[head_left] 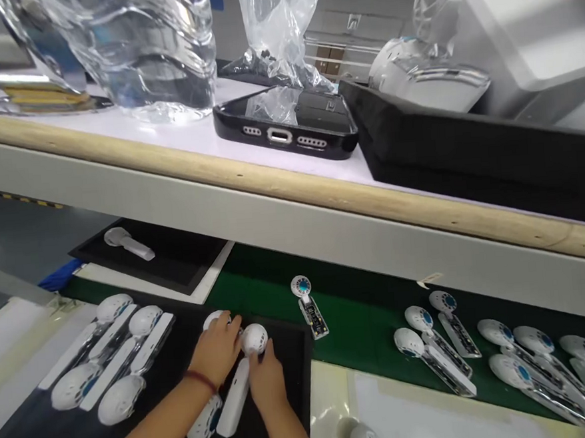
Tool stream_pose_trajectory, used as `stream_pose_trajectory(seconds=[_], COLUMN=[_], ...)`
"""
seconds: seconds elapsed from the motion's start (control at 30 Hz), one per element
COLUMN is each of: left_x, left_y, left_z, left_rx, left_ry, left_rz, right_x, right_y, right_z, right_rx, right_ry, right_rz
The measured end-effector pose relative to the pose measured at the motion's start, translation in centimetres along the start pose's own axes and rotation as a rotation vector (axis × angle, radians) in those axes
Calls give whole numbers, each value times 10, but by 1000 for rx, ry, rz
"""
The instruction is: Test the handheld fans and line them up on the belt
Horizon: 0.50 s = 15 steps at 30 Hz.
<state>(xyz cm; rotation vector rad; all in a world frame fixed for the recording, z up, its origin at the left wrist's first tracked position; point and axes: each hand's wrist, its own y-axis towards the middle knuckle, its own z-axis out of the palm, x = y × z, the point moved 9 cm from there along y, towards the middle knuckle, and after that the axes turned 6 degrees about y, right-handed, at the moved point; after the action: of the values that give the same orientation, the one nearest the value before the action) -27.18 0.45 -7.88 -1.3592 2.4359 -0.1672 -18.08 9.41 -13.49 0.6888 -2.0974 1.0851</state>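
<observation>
A white handheld fan (235,398) with a round vented head lies on a black mat (295,359) between my hands. My right hand (268,379) grips it where the head meets the handle. My left hand (217,349), a thin band at its wrist, curls its fingers over the head of a neighbouring fan (212,318). These left fingertips also reach close to the first fan's head. My left forearm hides much of the neighbouring fan. Below, an opposite-facing fan head (205,420) shows beside the first fan's handle.
Several fans (122,398) lie head-to-tail on the mat's left. An opened fan (308,304) with its circuit board exposed lies on the green surface; several others (444,342) are at right. Overhead, a shelf edge (270,180) carries a phone (286,123), a water bottle (156,62) and a black bin (442,148).
</observation>
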Motion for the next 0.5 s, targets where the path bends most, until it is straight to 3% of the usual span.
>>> stream_pose_trajectory(seconds=[0.1,0.2,0.27,0.33,0.4,0.5], left_x=[30,54,53,48,45,38], left_y=[-52,-94,-109,-114,-113,-108], left_z=[12,61,81,83,75,58], left_rx=[-41,-15,-171,-403,-569,-606], left_ry=[83,249,364,447,468,439], left_rz=[145,247,355,393,375,371], right_x=[8,6,-7,-17,-18,-13], right_y=[15,46,76,105,124,129], right_z=[-54,-107,-120,-118,-115,-124], right_rx=[-166,-333,-285,-164,-84,-76], right_ry=[-172,-404,-484,-489,-491,-435], right_rz=[-73,-91,-33,-13,-34,-67])
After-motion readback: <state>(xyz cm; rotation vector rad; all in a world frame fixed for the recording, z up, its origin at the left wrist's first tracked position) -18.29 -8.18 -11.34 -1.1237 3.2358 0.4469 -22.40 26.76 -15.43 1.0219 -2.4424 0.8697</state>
